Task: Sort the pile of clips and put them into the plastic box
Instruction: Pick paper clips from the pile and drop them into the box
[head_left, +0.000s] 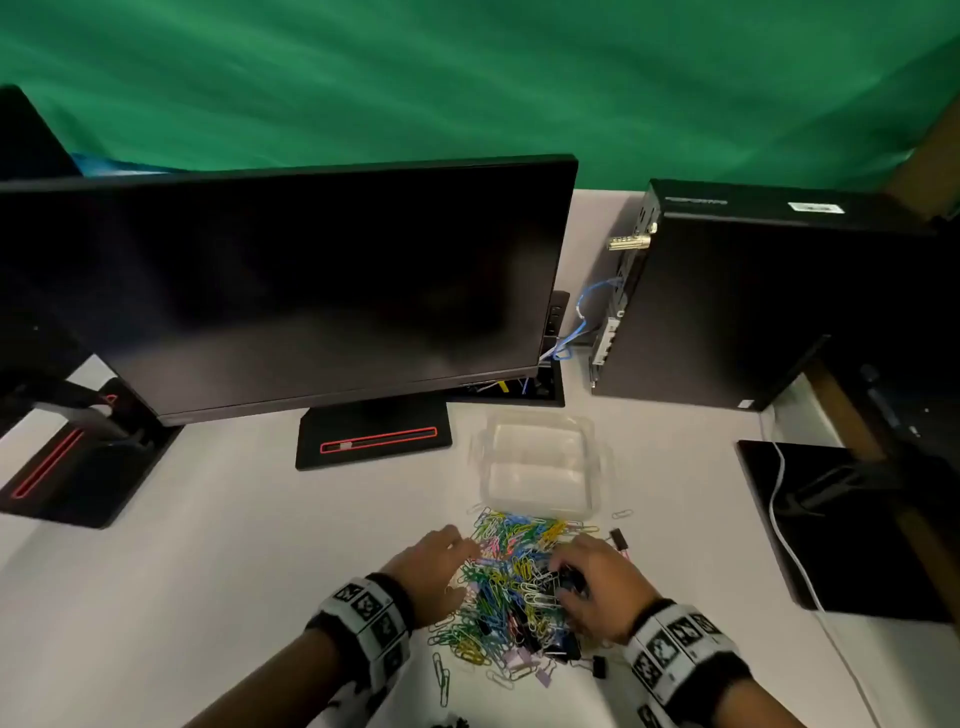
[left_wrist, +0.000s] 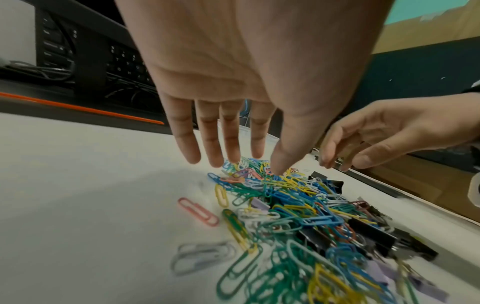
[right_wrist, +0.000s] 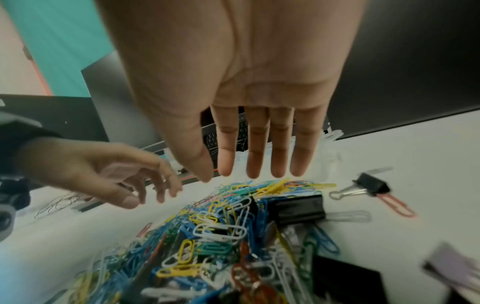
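Observation:
A pile of coloured paper clips (head_left: 506, 577) mixed with black binder clips (right_wrist: 298, 207) lies on the white desk, just in front of the clear plastic box (head_left: 596, 470), whose compartments look empty. My left hand (head_left: 460, 545) hovers over the pile's left side, fingers straight and spread, holding nothing (left_wrist: 246, 164). My right hand (head_left: 563, 564) hovers over the right side above the black binder clips. In the right wrist view its fingers (right_wrist: 257, 164) are straight with nothing between them.
A dark monitor (head_left: 311, 280) on its red-lined base (head_left: 374, 441) stands behind the box, with a black computer case (head_left: 753, 296) at the right. A black pad (head_left: 841, 525) and white cable (head_left: 779, 519) lie further right. Stray clips (right_wrist: 371, 186) dot the desk.

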